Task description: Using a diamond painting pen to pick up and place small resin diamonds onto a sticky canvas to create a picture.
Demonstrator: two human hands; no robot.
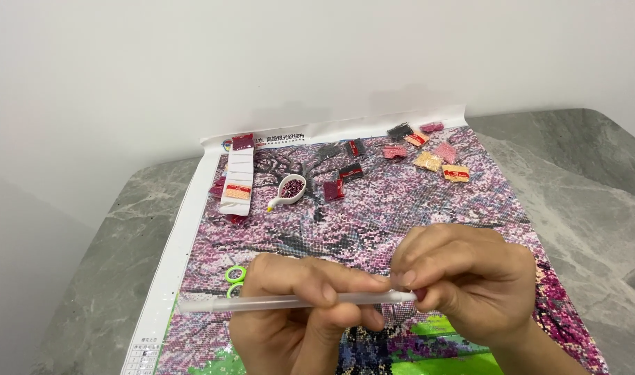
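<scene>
Above the lower part of a diamond painting canvas (373, 208), a white applicator pen (289, 302) is held level by the left hand (296, 312), whose fingers are closed around its barrel. Its tip is pinched by the fingertips of the right hand (463, 285). Further back, a small white tray (289, 189) of dark red beads and several bead packets (428, 161) are seen on the canvas, which is spread over a grey marble table (581, 180).

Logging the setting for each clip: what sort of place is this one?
Probably a home craft spot: a grey marble-look table against a plain white wall, with a diamond-painting canvas spread on it, small bead packets and a white bead tray.
</scene>
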